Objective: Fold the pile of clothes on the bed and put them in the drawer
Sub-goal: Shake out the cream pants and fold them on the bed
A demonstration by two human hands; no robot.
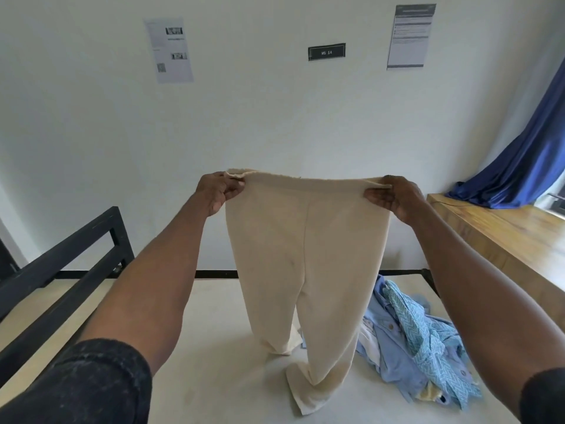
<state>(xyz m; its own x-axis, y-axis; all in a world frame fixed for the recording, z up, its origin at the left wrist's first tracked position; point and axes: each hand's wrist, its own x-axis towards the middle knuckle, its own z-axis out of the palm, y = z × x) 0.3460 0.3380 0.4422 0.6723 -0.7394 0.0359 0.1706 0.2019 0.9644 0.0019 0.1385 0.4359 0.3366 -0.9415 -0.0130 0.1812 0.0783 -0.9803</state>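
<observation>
Fingers (232, 191) of both hands pinch cream trousers (305, 255) waistband corners, legs touching bed (214, 347).

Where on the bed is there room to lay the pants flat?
The bare white mattress between the black bed rail and the hanging cream pants is free. The right side is crowded by the pile of blue clothes.
</observation>
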